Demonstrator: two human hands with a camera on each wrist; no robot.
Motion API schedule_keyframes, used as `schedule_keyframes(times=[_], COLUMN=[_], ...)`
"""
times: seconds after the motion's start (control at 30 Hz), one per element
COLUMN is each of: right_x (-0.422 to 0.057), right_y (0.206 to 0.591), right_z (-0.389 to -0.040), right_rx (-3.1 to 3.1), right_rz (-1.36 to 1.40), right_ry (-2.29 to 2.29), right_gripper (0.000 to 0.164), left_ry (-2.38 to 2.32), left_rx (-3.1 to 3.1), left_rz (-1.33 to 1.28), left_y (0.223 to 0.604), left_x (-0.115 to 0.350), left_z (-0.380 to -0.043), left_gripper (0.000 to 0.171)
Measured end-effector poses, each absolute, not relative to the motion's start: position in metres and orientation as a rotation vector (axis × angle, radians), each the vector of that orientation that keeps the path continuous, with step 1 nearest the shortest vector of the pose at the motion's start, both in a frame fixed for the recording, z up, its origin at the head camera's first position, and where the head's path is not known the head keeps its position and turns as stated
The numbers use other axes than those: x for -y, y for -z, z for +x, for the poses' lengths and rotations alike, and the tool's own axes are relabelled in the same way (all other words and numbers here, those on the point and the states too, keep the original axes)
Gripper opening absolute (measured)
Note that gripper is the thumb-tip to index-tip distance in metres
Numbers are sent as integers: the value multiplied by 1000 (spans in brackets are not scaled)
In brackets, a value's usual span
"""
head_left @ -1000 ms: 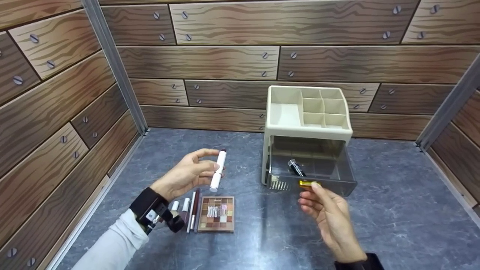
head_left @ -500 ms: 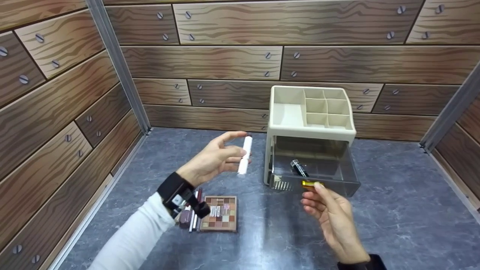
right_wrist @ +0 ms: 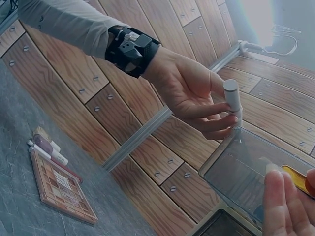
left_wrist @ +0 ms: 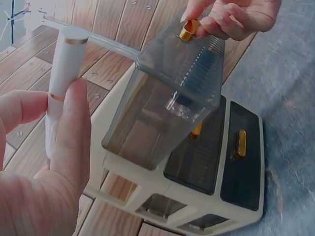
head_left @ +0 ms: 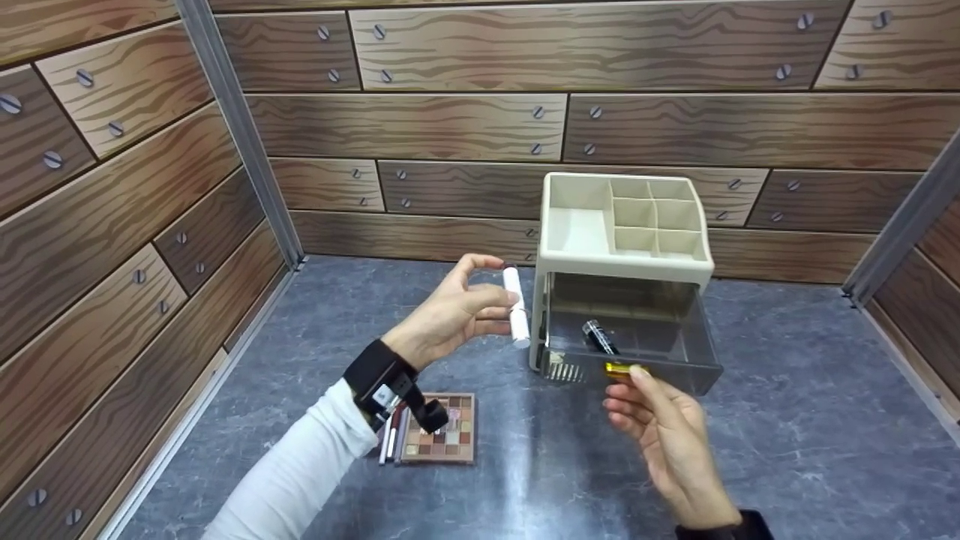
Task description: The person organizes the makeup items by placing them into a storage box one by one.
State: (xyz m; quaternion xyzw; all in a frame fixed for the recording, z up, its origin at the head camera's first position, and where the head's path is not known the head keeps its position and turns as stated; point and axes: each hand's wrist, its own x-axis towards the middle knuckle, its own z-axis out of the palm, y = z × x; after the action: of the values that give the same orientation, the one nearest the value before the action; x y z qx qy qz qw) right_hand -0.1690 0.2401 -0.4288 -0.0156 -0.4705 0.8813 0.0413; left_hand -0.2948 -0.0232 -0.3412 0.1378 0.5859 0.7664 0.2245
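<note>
My left hand (head_left: 465, 311) pinches a slim white cosmetic tube (head_left: 519, 319) between thumb and fingers, just left of the pulled-out drawer. Gold bands circle the tube (left_wrist: 69, 64) in the left wrist view, and its far end looks dark in the head view. My right hand (head_left: 664, 427) pinches the gold handle (head_left: 616, 368) of the smoky clear drawer (head_left: 679, 375). Inside that drawer lies a small black cylinder (head_left: 600, 337) with a silvery end. The drawer belongs to a cream makeup organizer (head_left: 626, 264).
Two lower drawers (left_wrist: 241, 157) of the organizer are closed. An eyeshadow palette (head_left: 461, 435) lies on the grey marbled surface (head_left: 555, 465), with slim pencils (head_left: 391, 435) and small tubes (right_wrist: 47, 145) beside it. Wood-patterned walls (head_left: 450, 127) enclose the back and sides.
My left hand has carried the white tube rightward and farther back, from above the palette to the drawer's left side. My right hand has stayed at the handle, the drawer still out.
</note>
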Motion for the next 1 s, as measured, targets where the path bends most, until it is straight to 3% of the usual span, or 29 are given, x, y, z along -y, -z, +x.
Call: schedule_keyframes(times=[0.2, 0.7, 1.0], right_x=[-241, -242, -241], right_y=[429, 427, 427], right_z=[-169, -169, -169], right_rx=[1432, 1450, 1440], right_rz=[-41, -58, -69], right_ry=[-2695, -2682, -2691], right_gripper=[27, 26, 27], left_ry=[-2110, -2185, -2185], left_rx=[-1614, -1631, -1633], left_rz=[386, 377, 387], left_y=[336, 328, 328], left_x=[11, -26, -36], left_z=[-296, -300, -301], left_gripper=[71, 55, 54])
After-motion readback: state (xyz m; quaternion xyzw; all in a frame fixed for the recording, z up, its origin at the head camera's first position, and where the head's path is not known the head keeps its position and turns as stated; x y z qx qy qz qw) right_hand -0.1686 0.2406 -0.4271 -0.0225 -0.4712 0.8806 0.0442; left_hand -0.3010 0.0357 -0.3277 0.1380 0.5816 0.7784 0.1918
